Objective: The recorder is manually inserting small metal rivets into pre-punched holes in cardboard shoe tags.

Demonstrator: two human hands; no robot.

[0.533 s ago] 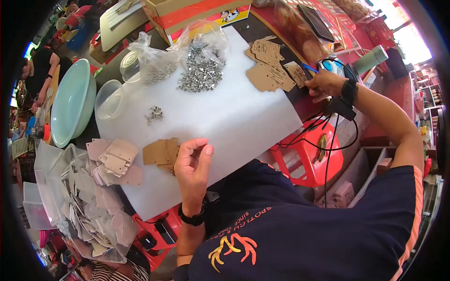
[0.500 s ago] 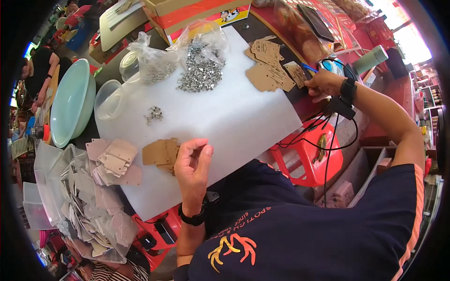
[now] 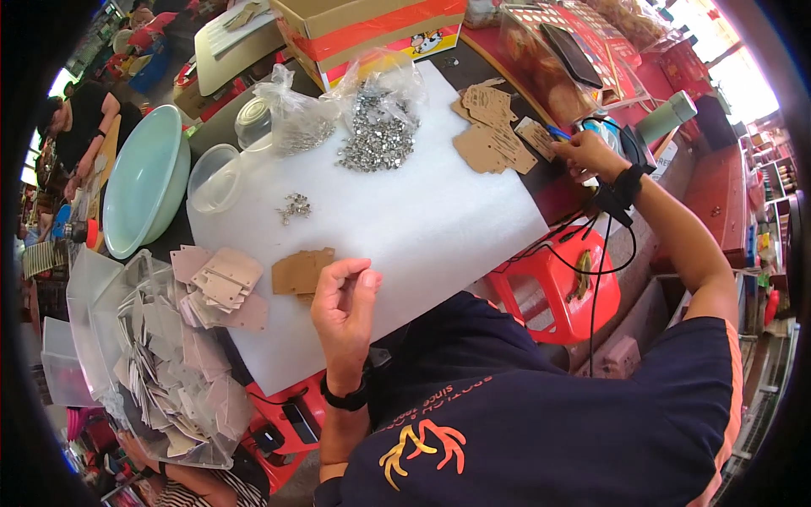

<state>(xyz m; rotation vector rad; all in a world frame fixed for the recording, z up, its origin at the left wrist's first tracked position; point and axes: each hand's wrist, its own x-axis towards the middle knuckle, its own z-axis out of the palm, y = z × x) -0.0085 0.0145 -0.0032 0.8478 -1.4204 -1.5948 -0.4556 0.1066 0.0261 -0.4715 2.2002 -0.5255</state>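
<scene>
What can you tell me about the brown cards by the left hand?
The brown cards look like thin cardboard. They lie in a loose, uneven stack on the white sheet. The left hand partly hides their right end; I can't tell whether it touches them.

Left hand (image 3: 342, 308) over white sheet (image 3: 414, 224); right hand (image 3: 590, 157) near brown cards (image 3: 488, 149).

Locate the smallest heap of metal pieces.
In the head view, the smallest heap lies left of centre on the white sheet, just above the brown cards near the left hand.
</scene>
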